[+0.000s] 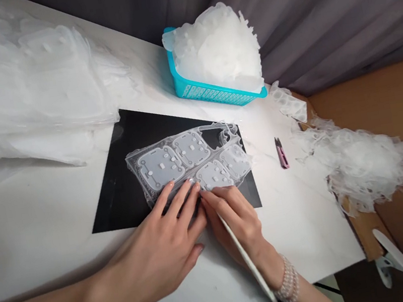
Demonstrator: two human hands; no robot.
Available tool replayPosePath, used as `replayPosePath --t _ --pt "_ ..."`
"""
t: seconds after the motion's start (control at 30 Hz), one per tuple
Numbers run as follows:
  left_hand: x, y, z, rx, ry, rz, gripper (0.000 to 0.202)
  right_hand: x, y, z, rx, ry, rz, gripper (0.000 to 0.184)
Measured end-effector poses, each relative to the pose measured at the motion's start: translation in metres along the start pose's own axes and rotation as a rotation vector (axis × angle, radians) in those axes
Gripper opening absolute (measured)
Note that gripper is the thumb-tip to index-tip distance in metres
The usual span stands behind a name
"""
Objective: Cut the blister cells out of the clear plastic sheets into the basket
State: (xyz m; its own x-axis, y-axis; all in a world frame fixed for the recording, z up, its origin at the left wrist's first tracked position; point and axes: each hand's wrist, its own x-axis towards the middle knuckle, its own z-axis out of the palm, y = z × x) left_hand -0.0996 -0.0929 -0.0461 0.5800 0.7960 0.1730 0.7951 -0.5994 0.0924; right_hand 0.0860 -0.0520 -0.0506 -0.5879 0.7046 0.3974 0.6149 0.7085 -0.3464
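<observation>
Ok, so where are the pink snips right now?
In the head view, the pink thread snips lie on the white table, right of the black mat and just left of the loose plastic trimmings.

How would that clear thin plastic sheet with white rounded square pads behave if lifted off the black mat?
It is probably floppy and light: the clear film looks thin and crinkled at its edges. The white rounded pads look thicker, so likely stiffer.

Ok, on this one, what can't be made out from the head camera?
Head view:
- Tip of the slim white stick: hidden by the right hand.
- Lower edge of the clear plastic sheet of white pads: hidden by the left hand.
- Inside of the blue plastic basket: hidden by white scraps.
- Far end of the clear film stack: cut off by the left edge.
</observation>
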Motion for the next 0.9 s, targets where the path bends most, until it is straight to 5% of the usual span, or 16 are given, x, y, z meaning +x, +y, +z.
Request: replayPosePath --t 0.23,0.57,0.7,0.8,0.9 --pt "-0.002 0.003 0.004 0.010 0.013 -0.004 0.063 0.010 -0.004 -0.010 -0.173 -0.178 -0.099 0.038" --pt "-0.005 0.003 0.010 0.025 -0.006 -0.008 0.067 0.017 -0.009 -0.006 -0.154 -0.118 -0.115 0.038" --pt "-0.005 0.002 0.010 0.034 -0.005 -0.026 0.072 0.016 0.012 -0.020 0.266 0.079 0.217 0.031" --pt "-0.007 0.002 0.010 0.021 -0.010 -0.024 0.074 0.010 0.059 -0.054 0.609 0.335 0.692 0.023" --pt "-0.008 0.003 0.014 0.004 -0.007 -0.033 0.075 0.002 0.111 -0.088 0.927 0.464 0.957 0.018"
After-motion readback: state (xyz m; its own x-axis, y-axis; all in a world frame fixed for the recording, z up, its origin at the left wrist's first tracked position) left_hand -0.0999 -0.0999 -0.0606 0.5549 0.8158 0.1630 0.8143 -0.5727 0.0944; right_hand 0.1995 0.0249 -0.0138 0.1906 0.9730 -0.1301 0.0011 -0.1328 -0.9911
